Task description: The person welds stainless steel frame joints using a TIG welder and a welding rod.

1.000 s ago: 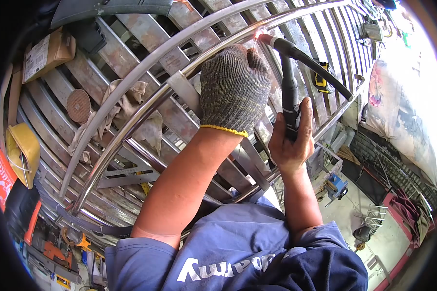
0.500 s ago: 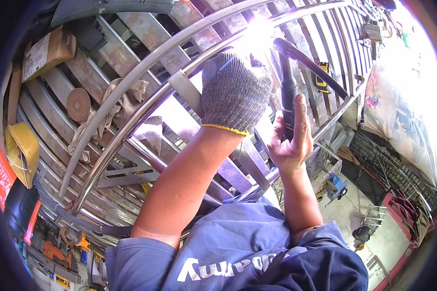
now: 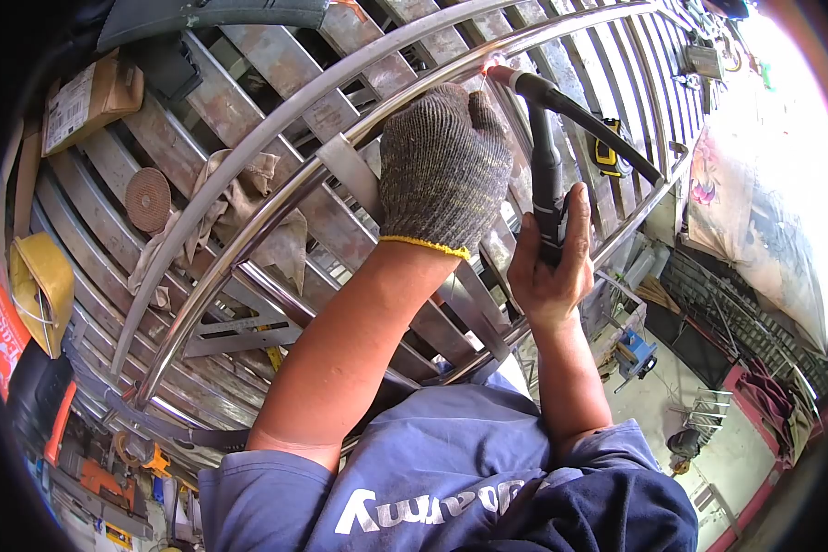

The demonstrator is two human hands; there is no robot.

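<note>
My right hand (image 3: pixel 554 276), bare, grips the black handle of a TIG welding torch (image 3: pixel 546 175). The torch's head points at a small glowing spot (image 3: pixel 493 64) on a shiny curved metal tube (image 3: pixel 405 87). My left hand (image 3: pixel 443 170) wears a grey knitted glove with a yellow cuff and is closed beside that tube. A thin filler wire (image 3: pixel 482 83) appears to run from its fingertips toward the glow; the fingers' inner side is hidden. A flat metal bar (image 3: pixel 351 173) joins the tube beside the glove.
Metal slats (image 3: pixel 239 87) lie under the tubes. On them are a cutting disc (image 3: pixel 148 200), a cloth (image 3: pixel 213 207), a cardboard box (image 3: pixel 92 99), a steel square (image 3: pixel 244 336) and a yellow tape measure (image 3: pixel 610 149). A blue tool (image 3: pixel 635 354) stands at lower right.
The bright white welding arc has gone out, leaving a small reddish glow. The torch head has shifted slightly left, toward the tube. Both hands stay nearly in place.
</note>
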